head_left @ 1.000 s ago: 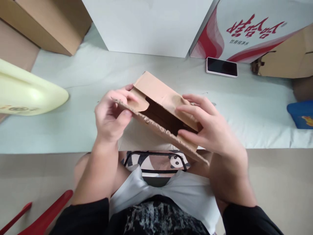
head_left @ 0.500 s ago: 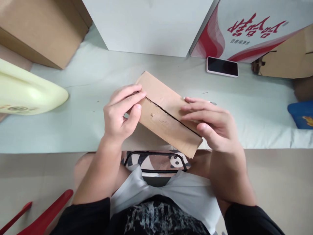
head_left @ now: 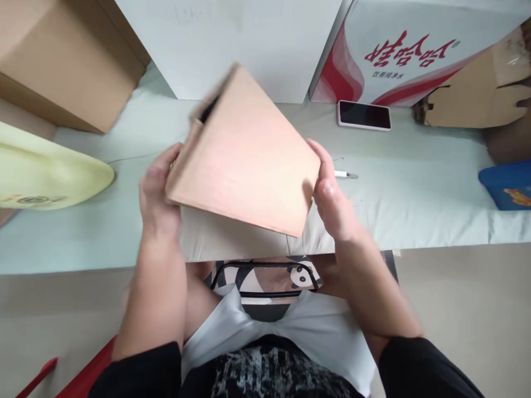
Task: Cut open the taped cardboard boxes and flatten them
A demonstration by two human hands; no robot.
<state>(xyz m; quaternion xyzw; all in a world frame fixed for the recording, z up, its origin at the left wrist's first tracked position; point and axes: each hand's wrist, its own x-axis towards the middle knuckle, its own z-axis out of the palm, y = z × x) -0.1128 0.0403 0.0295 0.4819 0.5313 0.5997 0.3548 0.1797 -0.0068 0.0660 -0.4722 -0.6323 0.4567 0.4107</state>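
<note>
Cardboard box (head_left: pixel 249 160) has turned since the earlier frame, broad panel now facing the camera, tilted mid-frame over the counter (head_left: pixel 415 204) | left hand (head_left: pixel 160 188): grip clasping its left edge | right hand (head_left: pixel 332 202): grip clasping its right edge | white-handled tool (head_left: pixel 341 174), right of centre | phone (head_left: pixel 364 115), upper right

The left hand (head_left: pixel 157 190) and right hand (head_left: pixel 334 204) hold a cardboard box (head_left: pixel 251 163).

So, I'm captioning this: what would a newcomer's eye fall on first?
Probably the tan cardboard box, held tilted near the centre between the left grip and the right grip. Next would come the white carton with bold red lettering at upper right, and the dark-screened phone lying in front of it on the pale cloth.
</note>
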